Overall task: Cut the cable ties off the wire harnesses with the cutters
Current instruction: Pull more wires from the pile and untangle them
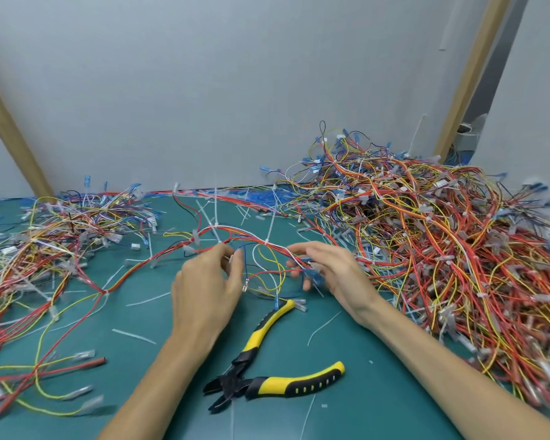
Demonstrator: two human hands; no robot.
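Note:
A wire harness (235, 233) of red, yellow, white and blue wires lies across the middle of the green mat, with white cable ties (266, 241) still round it. My left hand (204, 287) pinches thin wires of this harness near its centre. My right hand (327, 271) holds wires and a blue connector of the same harness just to the right. The yellow-and-black cutters (267, 373) lie on the mat below my hands, jaws open and pointing left, touched by neither hand.
A big heap of harnesses (442, 249) fills the right side. A flatter spread of loose wires (45, 249) covers the left. Cut white tie pieces (134, 336) lie scattered on the green mat (362, 408). A grey wall stands behind.

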